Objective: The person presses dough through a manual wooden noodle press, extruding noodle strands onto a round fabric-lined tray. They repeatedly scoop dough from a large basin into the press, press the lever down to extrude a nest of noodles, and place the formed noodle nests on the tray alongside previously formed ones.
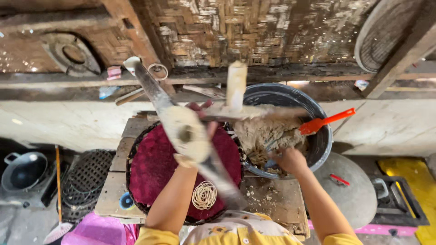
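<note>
Blurred by motion, a long dough-coated press tool (190,136) hides most of the left hand (200,122), which grasps it above the dark red round tray (150,168). Right hand (288,159) digs into dough (268,134) inside the black basin (318,140) at the bench's right edge; its fingers are hidden, so I cannot tell its grip.

Your left hand (193,136) holds the dough-caked wooden press (181,131) above the round red woven tray (150,168), which lies on the wooden plank table (277,199). A coil of pale noodle strands (204,195) sits on that tray. To its right, your right hand (288,159) reaches into the dark plastic basin (324,140), where 1 orange plastic scraper (324,121) rests in the grey-brown dough (263,134).
</note>
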